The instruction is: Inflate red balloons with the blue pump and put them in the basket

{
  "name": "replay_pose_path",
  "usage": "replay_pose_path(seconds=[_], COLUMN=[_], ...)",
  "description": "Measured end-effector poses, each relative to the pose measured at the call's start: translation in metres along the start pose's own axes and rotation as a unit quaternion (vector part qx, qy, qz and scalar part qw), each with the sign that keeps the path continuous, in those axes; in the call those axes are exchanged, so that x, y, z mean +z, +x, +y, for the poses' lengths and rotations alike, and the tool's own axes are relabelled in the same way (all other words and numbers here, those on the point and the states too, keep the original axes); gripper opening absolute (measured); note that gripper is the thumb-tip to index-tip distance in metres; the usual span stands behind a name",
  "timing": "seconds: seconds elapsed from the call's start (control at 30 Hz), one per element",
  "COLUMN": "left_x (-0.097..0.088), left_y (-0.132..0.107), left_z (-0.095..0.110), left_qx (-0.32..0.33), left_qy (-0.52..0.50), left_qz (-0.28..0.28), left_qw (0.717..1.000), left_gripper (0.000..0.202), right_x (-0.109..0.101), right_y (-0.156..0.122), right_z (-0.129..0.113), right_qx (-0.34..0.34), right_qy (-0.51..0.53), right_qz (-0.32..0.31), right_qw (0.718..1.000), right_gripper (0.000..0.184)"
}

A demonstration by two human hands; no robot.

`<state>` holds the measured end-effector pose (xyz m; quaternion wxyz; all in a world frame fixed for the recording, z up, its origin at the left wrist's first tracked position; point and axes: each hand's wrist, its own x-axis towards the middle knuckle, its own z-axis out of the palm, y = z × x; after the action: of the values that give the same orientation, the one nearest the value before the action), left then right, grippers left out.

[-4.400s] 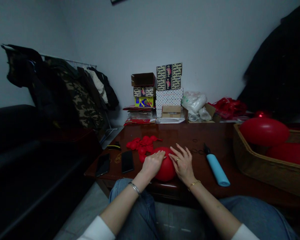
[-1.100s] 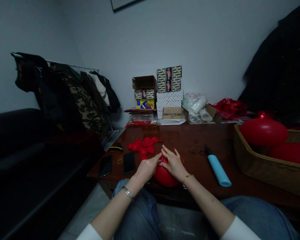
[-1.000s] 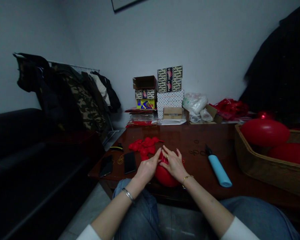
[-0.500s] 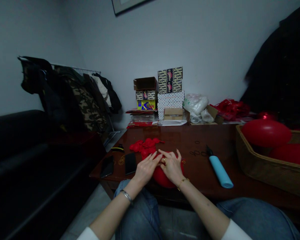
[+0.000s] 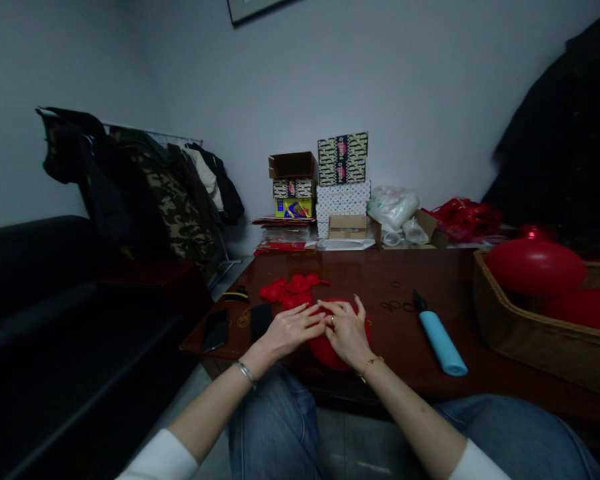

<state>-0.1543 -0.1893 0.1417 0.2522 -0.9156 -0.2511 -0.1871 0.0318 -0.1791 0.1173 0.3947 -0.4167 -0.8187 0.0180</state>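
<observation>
A small inflated red balloon [image 5: 330,350] rests on the dark wooden table [image 5: 380,273] near its front edge. My left hand [image 5: 287,330] and my right hand [image 5: 347,330] both sit on top of it, fingertips meeting and pinched together at the balloon's upper part. What the fingertips grip there is too small to make out. A pile of flat red balloons [image 5: 290,290] lies just behind my hands. A blue hand pump [image 5: 437,337] lies to the right of my right hand.
Two dark phones [image 5: 215,330] and rubber bands lie at the table's left. A wicker basket [image 5: 530,333] with big red balloons [image 5: 535,267] stands at right. Stacked boxes [image 5: 340,180] and plastic bags line the far edge. A black sofa and a clothes rack are on the left.
My hands went from lying flat on the balloon to pinching together at its top. The view has shifted slightly; the balloon stays in place.
</observation>
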Motion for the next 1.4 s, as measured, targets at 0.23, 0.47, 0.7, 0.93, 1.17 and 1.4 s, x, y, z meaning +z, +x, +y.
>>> replay_pose_path(seconds=[0.23,0.47,0.7,0.93,1.17,1.4], left_x=[-0.006,-0.01,-0.01,-0.006,-0.013,-0.024], left_y=[0.005,0.011,0.014,0.009,0.021,0.027], left_z=[0.006,0.01,0.007,0.005,0.008,0.014], left_qx=[-0.036,-0.174,-0.116,-0.064,-0.023,-0.035], left_qy=[-0.033,-0.102,-0.088,-0.074,-0.053,-0.063], left_qz=[-0.026,0.08,0.043,0.014,-0.025,-0.053], left_qw=[0.998,0.976,0.988,0.995,0.998,0.996], left_gripper=[0.03,0.018,0.017,0.021,0.021,0.019], right_x=[0.001,0.001,0.0,0.0,0.005,0.0], right_y=[-0.002,-0.005,-0.008,-0.009,-0.012,-0.013], right_z=[0.005,0.008,0.008,0.007,0.013,0.016], right_qx=[-0.017,-0.026,-0.019,-0.009,-0.023,-0.045], right_qy=[0.005,0.005,0.018,0.034,0.032,0.032], right_qz=[-0.006,-0.017,-0.032,-0.052,-0.048,-0.043], right_qw=[1.0,0.999,0.999,0.998,0.998,0.998], right_gripper=[0.021,0.017,0.017,0.019,0.019,0.017])
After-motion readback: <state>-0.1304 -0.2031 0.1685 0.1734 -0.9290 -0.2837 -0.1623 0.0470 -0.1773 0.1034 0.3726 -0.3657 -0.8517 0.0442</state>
